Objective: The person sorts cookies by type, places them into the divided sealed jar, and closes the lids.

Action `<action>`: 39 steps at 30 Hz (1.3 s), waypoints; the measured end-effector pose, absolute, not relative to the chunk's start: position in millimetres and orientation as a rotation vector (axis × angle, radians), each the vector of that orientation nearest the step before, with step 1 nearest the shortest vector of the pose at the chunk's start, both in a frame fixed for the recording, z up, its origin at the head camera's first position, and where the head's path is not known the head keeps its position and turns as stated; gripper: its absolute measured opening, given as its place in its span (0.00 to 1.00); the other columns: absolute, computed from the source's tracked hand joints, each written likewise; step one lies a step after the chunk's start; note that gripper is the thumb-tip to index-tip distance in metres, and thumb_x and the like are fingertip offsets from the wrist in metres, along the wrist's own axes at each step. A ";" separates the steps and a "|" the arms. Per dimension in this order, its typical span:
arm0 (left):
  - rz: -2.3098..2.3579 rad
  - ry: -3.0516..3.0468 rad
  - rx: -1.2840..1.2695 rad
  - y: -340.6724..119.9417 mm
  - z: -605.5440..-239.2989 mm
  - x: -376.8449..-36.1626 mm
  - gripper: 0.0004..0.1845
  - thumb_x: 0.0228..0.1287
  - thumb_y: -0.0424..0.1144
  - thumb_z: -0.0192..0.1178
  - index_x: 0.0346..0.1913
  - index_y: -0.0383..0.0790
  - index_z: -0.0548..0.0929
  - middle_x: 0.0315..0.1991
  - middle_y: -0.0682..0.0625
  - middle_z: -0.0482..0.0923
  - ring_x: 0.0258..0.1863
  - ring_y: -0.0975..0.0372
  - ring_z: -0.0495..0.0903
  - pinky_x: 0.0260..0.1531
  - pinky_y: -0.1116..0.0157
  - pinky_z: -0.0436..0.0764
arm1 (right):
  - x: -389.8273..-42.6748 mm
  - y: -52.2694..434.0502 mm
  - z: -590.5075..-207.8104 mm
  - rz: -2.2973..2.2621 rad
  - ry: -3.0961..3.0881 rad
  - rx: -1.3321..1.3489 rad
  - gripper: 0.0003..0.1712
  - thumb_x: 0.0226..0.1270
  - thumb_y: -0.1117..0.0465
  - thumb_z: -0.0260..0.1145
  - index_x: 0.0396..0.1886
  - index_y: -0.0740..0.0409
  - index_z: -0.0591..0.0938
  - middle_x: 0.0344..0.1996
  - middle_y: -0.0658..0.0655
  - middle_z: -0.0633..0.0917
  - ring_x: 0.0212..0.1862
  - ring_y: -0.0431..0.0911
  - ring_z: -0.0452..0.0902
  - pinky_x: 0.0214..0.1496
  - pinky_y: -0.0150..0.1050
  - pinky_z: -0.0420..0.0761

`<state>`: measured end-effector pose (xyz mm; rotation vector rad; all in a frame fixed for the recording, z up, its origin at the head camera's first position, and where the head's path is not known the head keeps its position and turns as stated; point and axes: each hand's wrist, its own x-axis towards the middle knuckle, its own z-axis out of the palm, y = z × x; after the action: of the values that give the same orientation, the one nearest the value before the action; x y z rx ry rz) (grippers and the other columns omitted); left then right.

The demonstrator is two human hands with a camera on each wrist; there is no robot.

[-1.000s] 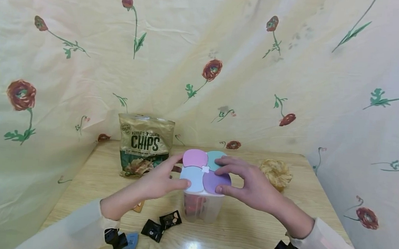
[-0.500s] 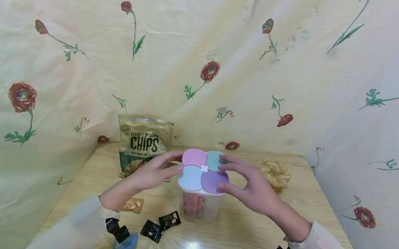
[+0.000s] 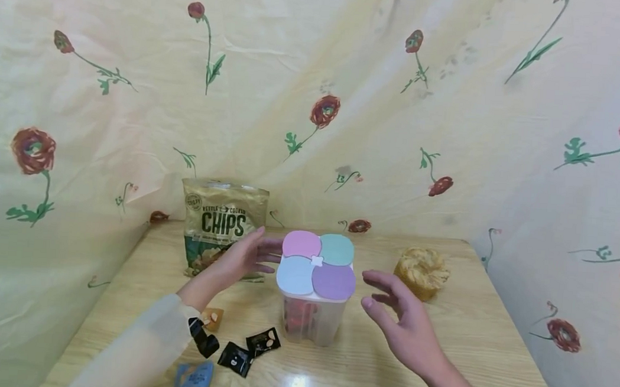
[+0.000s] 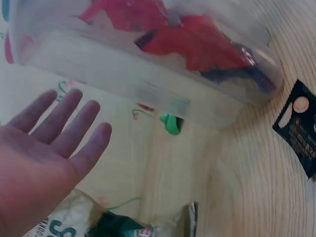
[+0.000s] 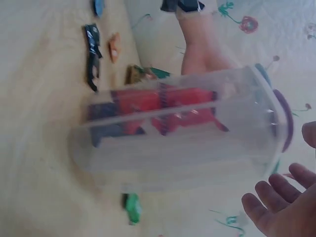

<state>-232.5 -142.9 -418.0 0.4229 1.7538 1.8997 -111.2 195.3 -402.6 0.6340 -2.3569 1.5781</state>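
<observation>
From the head view, the jar (image 3: 314,294) stands upright on the table (image 3: 467,327) between my hands: left hand (image 3: 239,259) nearer, right hand (image 3: 398,317) farther off. Each wrist view shows loose, spread fingers (image 4: 74,123), holding nothing (image 5: 276,202).

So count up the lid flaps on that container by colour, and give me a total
Pink flap: 1
Teal flap: 1
Pale blue flap: 1
Purple flap: 1
Total: 4 flaps, all closed on the clear container.
</observation>
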 end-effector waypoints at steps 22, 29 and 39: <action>1.771 1.596 0.399 -134.9 -439.5 -256.9 0.49 0.77 0.68 0.23 0.74 0.25 0.65 0.57 0.49 0.81 0.55 0.58 0.81 0.53 0.59 0.80 | -73.3 161.2 -453.1 1.956 -2.349 0.392 0.26 0.77 0.66 0.61 0.72 0.59 0.73 0.68 0.64 0.77 0.66 0.37 0.77 0.60 0.29 0.79; 1.781 1.577 0.429 -138.3 -441.5 -254.2 0.49 0.77 0.70 0.25 0.73 0.28 0.68 0.54 0.50 0.83 0.55 0.57 0.81 0.54 0.57 0.80 | -73.7 159.4 -451.6 1.960 -2.366 0.369 0.27 0.78 0.65 0.61 0.73 0.59 0.72 0.70 0.64 0.75 0.67 0.38 0.76 0.60 0.30 0.79; 1.800 1.567 0.449 -146.1 -444.4 -242.3 0.46 0.80 0.66 0.22 0.78 0.27 0.59 0.70 0.39 0.73 0.66 0.52 0.76 0.70 0.46 0.69 | -84.7 166.9 -449.2 1.901 -2.403 0.489 0.28 0.80 0.64 0.57 0.75 0.63 0.68 0.71 0.65 0.74 0.69 0.39 0.74 0.62 0.31 0.78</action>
<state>-242.3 -146.1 -444.4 0.4493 1.5666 1.7998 -84.7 166.9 -449.2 0.4893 -2.4030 1.9013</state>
